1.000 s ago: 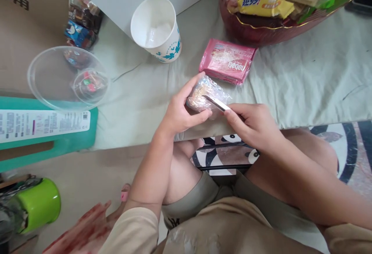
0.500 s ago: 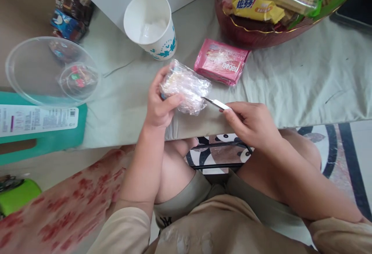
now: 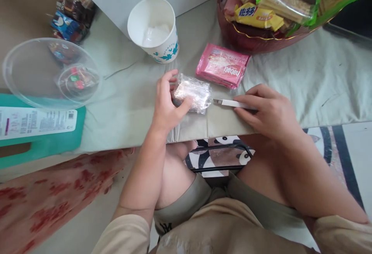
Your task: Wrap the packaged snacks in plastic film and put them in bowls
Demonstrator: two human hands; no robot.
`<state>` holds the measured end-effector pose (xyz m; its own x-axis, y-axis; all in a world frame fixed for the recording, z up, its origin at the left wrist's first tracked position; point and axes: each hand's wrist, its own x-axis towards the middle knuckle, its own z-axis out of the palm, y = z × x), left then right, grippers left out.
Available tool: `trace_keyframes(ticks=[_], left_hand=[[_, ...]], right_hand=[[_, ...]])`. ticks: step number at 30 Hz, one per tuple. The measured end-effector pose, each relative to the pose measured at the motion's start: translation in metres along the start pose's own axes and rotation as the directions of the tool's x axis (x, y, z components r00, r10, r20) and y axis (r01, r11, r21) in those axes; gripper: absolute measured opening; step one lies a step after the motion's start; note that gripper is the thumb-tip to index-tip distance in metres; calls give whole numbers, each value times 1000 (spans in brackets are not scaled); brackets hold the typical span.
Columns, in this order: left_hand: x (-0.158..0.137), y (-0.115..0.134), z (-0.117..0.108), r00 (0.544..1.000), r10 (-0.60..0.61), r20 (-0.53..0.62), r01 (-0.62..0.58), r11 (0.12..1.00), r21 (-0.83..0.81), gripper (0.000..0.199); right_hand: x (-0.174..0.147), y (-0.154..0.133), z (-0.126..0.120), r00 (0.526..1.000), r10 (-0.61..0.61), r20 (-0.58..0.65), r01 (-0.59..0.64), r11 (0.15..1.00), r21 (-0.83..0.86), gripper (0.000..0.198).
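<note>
My knife handle [image 3: 232,103] is white. At my twelve o'clock, the packet [image 3: 223,67] is pink with white lettering; at eleven, a white cup [image 3: 165,48] has teal leaves; at one, a dark-red bowl [image 3: 255,45] is gold-edged.

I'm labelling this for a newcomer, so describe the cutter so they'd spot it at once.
Find the red snack bowl at the upper right of the table. Below it lies a pink packet, and nearer the front edge, the right hand. The cutter is at that hand's fingertips: unlike the shiny wrapped bundle in the left hand, it is slim and white with a metal tip.
</note>
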<state>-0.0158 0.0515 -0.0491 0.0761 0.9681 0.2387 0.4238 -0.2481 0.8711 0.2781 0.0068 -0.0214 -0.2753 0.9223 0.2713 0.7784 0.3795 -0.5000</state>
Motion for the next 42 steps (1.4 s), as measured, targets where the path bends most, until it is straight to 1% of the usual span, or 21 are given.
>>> trace_keyframes(ticks=[2, 3, 6, 8, 11, 12, 14, 16, 17, 20, 23, 27, 29, 31, 33, 35, 37, 38, 40, 41, 42], left_hand=[[-1, 4, -3, 998, 58, -13, -57, 992, 113, 79], [-1, 7, -4, 996, 94, 5, -94, 984, 153, 78], [-1, 17, -5, 980, 161, 114, -183, 958, 220, 75], [0, 22, -5, 978, 157, 137, -186, 955, 233, 60], [1, 25, -5, 988, 133, 84, -149, 964, 219, 27], [1, 26, -5, 988, 139, 67, -150, 965, 215, 21], [0, 29, -5, 984, 164, 62, -174, 960, 218, 23], [-1, 31, -5, 981, 170, 95, -187, 957, 220, 29], [-1, 32, -4, 981, 158, 116, -180, 960, 213, 28], [-1, 34, -4, 984, 123, 129, -143, 975, 167, 13], [0, 36, -2, 986, 134, 102, -148, 979, 142, 1], [0, 39, 1, 984, 140, 115, -156, 977, 145, 9], [-1, 41, 1, 978, 161, 135, -183, 968, 171, 7], [-2, 41, 1, 972, 182, 150, -212, 954, 212, 11], [-2, 42, 2, 969, 195, 151, -226, 947, 228, 8], [-2, 42, 3, 973, 194, 128, -217, 955, 202, 6], [-2, 42, 5, 984, 163, 70, -171, 978, 120, 10], [-1, 42, 6, 993, 118, 20, -118, 991, 54, 11], [1, 41, 7, 994, -43, -99, 28, 989, -148, 17], [3, 39, 7, 979, -149, -137, 107, 957, -270, 21], [4, 37, 7, 954, -259, -148, 186, 904, -386, 24]], right_hand=[[-1, 6, 1, 1000, -5, -29, 4, 999, -32, 16], [-1, 9, 1, 999, 1, -38, -3, 999, -55, 15], [0, 14, 1, 995, -3, -96, -9, 993, -119, 18], [1, 12, 3, 986, -19, -167, 2, 995, -99, 21], [3, 3, 9, 964, -32, -265, 32, 999, -3, 19], [3, -1, 12, 961, -31, -276, 37, 999, 17, 18], [3, -8, 18, 968, -40, -247, 47, 999, 22, 16], [2, -14, 25, 980, -58, -193, 62, 998, 13, 14], [2, -17, 28, 981, -75, -179, 78, 997, 9, 13], [1, -22, 34, 969, -137, -204, 144, 989, 20, 13], [1, -22, 35, 965, -144, -218, 156, 987, 37, 14], [1, -21, 34, 973, -124, -195, 143, 986, 86, 16], [2, -21, 33, 973, -130, -189, 151, 983, 101, 17], [2, -22, 33, 972, -142, -185, 163, 981, 105, 17], [2, -22, 32, 970, -154, -190, 178, 978, 113, 17], [2, -23, 31, 971, -151, -184, 175, 977, 122, 19], [2, -23, 31, 977, -139, -161, 160, 979, 127, 20], [1, -23, 31, 980, -133, -149, 153, 980, 128, 20], [1, -23, 31, 979, -144, -146, 164, 977, 134, 21], [0, -24, 32, 975, -161, -154, 183, 973, 141, 21], [0, -24, 33, 970, -179, -165, 204, 967, 151, 23]])
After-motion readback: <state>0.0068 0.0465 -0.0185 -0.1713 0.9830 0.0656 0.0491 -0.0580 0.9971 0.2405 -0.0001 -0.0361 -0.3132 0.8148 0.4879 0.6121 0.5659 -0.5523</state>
